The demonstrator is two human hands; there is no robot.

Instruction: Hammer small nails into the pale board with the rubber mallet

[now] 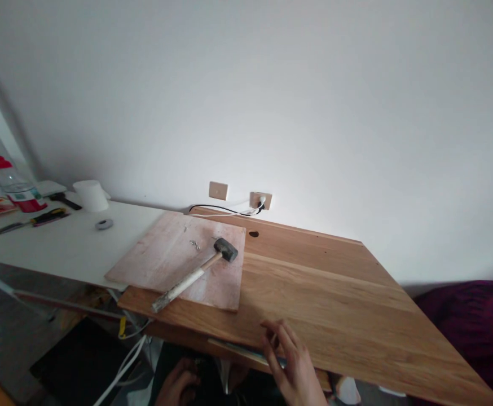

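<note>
Item: hammer (pixel 196 275), lying on the pale board (pixel 145 256), left of and beyond our right hand (pixel 293 363); handle slanting near-left, its end nearer our left hand (pixel 179 383). Right: fingers loosely bent, nothing seen held. Left: dark, cut off, grip we cannot tell. Metal bits (pixel 194 245): too small to identify

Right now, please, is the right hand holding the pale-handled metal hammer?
No, the hammer lies on a pale wooden board, clear of the right hand.
</note>
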